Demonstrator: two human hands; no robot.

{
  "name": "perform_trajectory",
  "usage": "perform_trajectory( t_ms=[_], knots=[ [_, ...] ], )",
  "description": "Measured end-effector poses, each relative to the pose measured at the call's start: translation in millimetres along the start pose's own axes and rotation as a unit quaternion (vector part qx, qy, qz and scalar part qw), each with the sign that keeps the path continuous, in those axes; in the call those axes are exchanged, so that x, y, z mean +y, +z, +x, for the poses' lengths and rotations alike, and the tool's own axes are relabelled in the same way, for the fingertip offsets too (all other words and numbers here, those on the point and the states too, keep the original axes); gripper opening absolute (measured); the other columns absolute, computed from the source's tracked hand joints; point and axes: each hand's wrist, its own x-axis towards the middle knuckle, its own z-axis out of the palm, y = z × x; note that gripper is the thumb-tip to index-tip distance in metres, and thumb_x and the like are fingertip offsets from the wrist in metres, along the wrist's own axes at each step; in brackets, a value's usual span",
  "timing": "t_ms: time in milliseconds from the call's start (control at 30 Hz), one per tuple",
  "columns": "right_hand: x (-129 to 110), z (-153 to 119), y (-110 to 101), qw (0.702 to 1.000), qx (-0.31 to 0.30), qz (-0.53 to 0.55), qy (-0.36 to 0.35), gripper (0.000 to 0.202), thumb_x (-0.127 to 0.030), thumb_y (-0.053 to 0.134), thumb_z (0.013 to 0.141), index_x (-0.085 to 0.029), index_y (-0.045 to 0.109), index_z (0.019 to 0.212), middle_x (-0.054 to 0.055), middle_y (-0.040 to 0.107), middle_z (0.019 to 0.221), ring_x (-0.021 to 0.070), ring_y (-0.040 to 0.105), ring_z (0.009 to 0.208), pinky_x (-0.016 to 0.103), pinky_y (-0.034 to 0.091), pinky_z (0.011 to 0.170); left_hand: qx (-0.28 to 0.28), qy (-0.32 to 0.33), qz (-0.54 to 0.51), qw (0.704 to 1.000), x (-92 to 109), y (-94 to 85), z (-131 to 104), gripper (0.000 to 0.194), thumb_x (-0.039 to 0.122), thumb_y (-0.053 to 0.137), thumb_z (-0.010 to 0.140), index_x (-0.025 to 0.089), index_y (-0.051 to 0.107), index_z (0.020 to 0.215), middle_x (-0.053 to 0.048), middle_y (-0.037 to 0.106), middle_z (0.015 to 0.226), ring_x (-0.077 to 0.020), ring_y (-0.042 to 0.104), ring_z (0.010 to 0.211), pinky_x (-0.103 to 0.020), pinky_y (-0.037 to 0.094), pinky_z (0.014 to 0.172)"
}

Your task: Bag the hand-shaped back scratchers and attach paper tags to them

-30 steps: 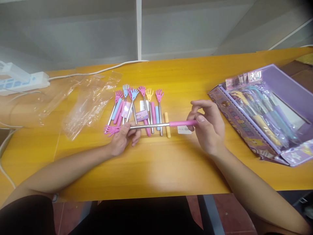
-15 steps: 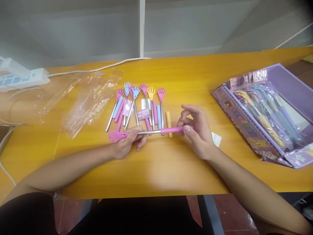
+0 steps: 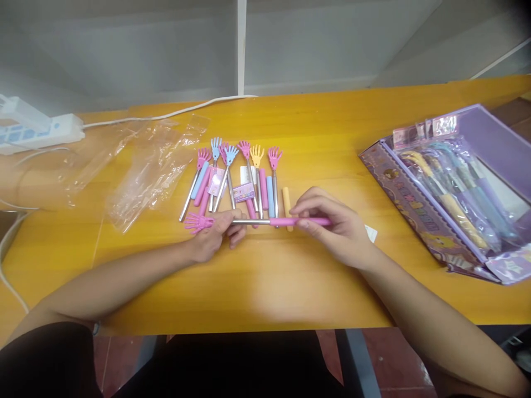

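Observation:
A pink hand-shaped back scratcher (image 3: 251, 221) lies level between my hands, its claw end to the left. My left hand (image 3: 215, 237) is closed on the metal rod just beside the pink claw. My right hand (image 3: 336, 229) pinches the pink sleeve at the rod's other end between thumb and fingers. Behind them lie several scratchers with pink, blue and yellow claws, among them a yellow one (image 3: 256, 157). Loose pink and blue sleeves, a yellow sleeve (image 3: 287, 202) and small printed tags (image 3: 243, 193) lie among and beside them.
On the right is a purple display box (image 3: 418, 204) with wrapped scratchers inside. Clear plastic wrappers (image 3: 149, 171) lie on the left of the yellow table (image 3: 265, 298). A white power strip (image 3: 45, 132) and its cable are at the back left. A white tag (image 3: 370, 233) sits by my right wrist.
My right hand has shifted its hold leftward along the pink sleeve, so the sleeve's right end now shows against the palm. My left hand and the claw have moved slightly away from me.

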Motion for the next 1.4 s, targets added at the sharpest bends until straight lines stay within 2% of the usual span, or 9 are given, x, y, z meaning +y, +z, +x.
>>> perform_trajectory(
  t_ms=[67,167,233,433,567,733,867,1067,1400],
  knots=[
    [2.4,2.6,-2.9,0.999,0.047,0.019,0.015,0.012,-0.036,0.079,0.097,-0.026,0.076,0.103,0.004,0.063,0.093,0.0180,0.061,0.080,0.033,0.052,0.069,0.037,0.014,-0.015,0.999,-2.3,-2.6,4.4,0.061,0.074,0.041,0.106,0.021,0.050,0.076,0.003,0.042,0.060,-0.0143,0.037,0.052,-0.032,0.034,0.056],
    [9.2,5.2,-3.6,0.988,0.126,0.072,0.056,0.019,-0.036,0.084,0.094,-0.027,0.074,0.107,0.000,0.061,0.087,0.0136,0.055,0.068,0.028,0.048,0.059,0.096,0.037,-0.025,0.994,-2.6,-3.2,9.2,0.065,0.072,0.047,0.105,0.022,0.036,0.064,0.004,0.038,0.053,-0.0133,0.037,0.049,-0.033,0.035,0.057],
    [13.6,5.8,-2.7,0.982,0.144,0.101,0.066,0.024,-0.038,0.085,0.092,-0.027,0.073,0.110,-0.001,0.060,0.085,0.0118,0.052,0.062,0.027,0.045,0.053,0.105,0.042,-0.026,0.993,-1.9,-2.2,10.2,0.066,0.070,0.048,0.105,0.022,0.036,0.062,0.003,0.039,0.052,-0.0130,0.038,0.049,-0.033,0.036,0.057],
    [16.3,2.9,-3.2,0.987,0.077,0.129,0.058,0.022,-0.041,0.074,0.102,-0.028,0.073,0.119,0.001,0.063,0.093,0.0134,0.059,0.070,0.030,0.052,0.062,0.112,0.036,-0.055,0.991,-0.9,-1.4,9.3,0.061,0.070,0.054,0.103,0.022,0.043,0.066,0.005,0.039,0.053,-0.0120,0.039,0.046,-0.030,0.035,0.052],
    [17.7,3.0,-3.9,0.985,0.091,0.136,0.047,0.019,-0.037,0.074,0.103,-0.030,0.073,0.120,0.000,0.062,0.094,0.0122,0.060,0.070,0.028,0.052,0.063,0.128,0.048,-0.046,0.990,0.2,-0.9,9.0,0.055,0.062,0.058,0.103,0.022,0.047,0.068,0.005,0.043,0.053,-0.0123,0.040,0.047,-0.029,0.035,0.051],
    [23.3,2.9,0.9,0.985,0.094,0.130,0.067,0.021,-0.041,0.071,0.104,-0.031,0.071,0.123,0.000,0.058,0.096,0.0126,0.059,0.072,0.028,0.051,0.063,0.142,0.036,-0.001,0.989,1.2,1.7,7.0,0.058,0.060,0.054,0.106,0.022,0.042,0.064,0.004,0.043,0.052,-0.0116,0.038,0.046,-0.030,0.034,0.051],
    [24.3,1.5,1.9,0.981,0.075,0.154,0.090,0.027,-0.046,0.070,0.103,-0.032,0.071,0.126,0.001,0.056,0.104,0.0125,0.058,0.073,0.029,0.050,0.063,0.117,0.032,-0.010,0.993,3.6,5.2,6.0,0.060,0.063,0.050,0.107,0.023,0.037,0.065,0.004,0.043,0.051,-0.0116,0.037,0.046,-0.029,0.033,0.051],
    [20.9,2.7,1.4,0.973,0.057,0.199,0.105,0.032,-0.052,0.070,0.101,-0.031,0.070,0.126,0.002,0.058,0.108,0.0140,0.057,0.073,0.031,0.049,0.064,0.068,0.073,-0.007,0.995,8.1,10.9,4.3,0.058,0.061,0.044,0.111,0.023,0.035,0.068,0.004,0.044,0.053,-0.0117,0.035,0.048,-0.029,0.033,0.052],
    [17.8,-3.1,-0.8,0.992,0.033,0.105,0.058,0.029,-0.050,0.061,0.107,-0.031,0.072,0.125,0.005,0.059,0.108,0.0181,0.061,0.078,0.038,0.053,0.074,0.040,0.055,-0.008,0.998,7.3,6.7,2.9,0.059,0.064,0.038,0.111,0.024,0.031,0.069,0.003,0.044,0.057,-0.0130,0.033,0.049,-0.032,0.034,0.055]
  ],
)
